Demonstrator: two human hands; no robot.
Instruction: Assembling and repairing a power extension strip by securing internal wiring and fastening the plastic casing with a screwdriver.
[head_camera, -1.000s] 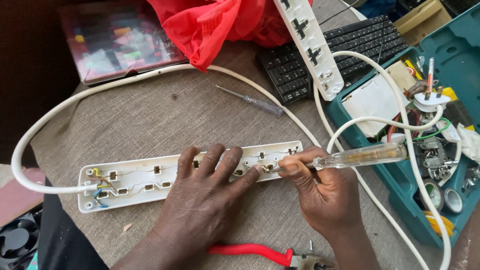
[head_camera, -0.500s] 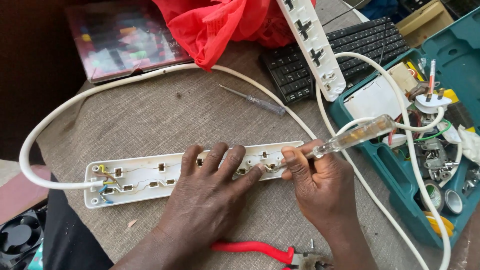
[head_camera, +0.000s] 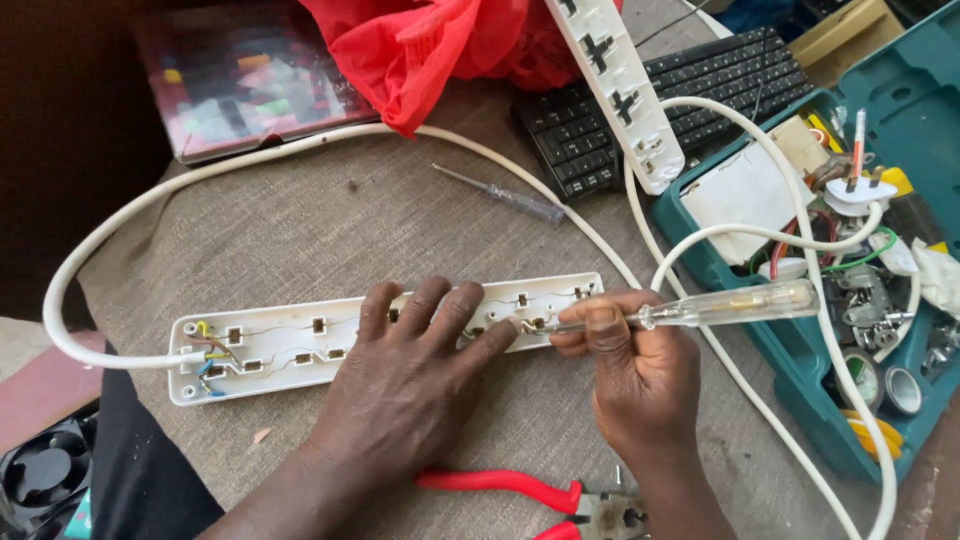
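An opened white power strip base lies on the grey cloth, its metal contacts and coloured wires showing at the left end. My left hand presses flat on its middle, fingers spread over the contacts. My right hand grips a clear-handled screwdriver, tip lying on the strip near its right end. A white cable runs from the strip's left end in a loop.
The strip's white socket cover leans over a black keyboard. A small screwdriver lies on the cloth. Red-handled pliers sit at the front. A teal toolbox holds a plug, wires and tape. Red bag behind.
The screwdriver handle tipped up half a second ago and has come back down to lie almost level. My left hand stays pressed on the strip.
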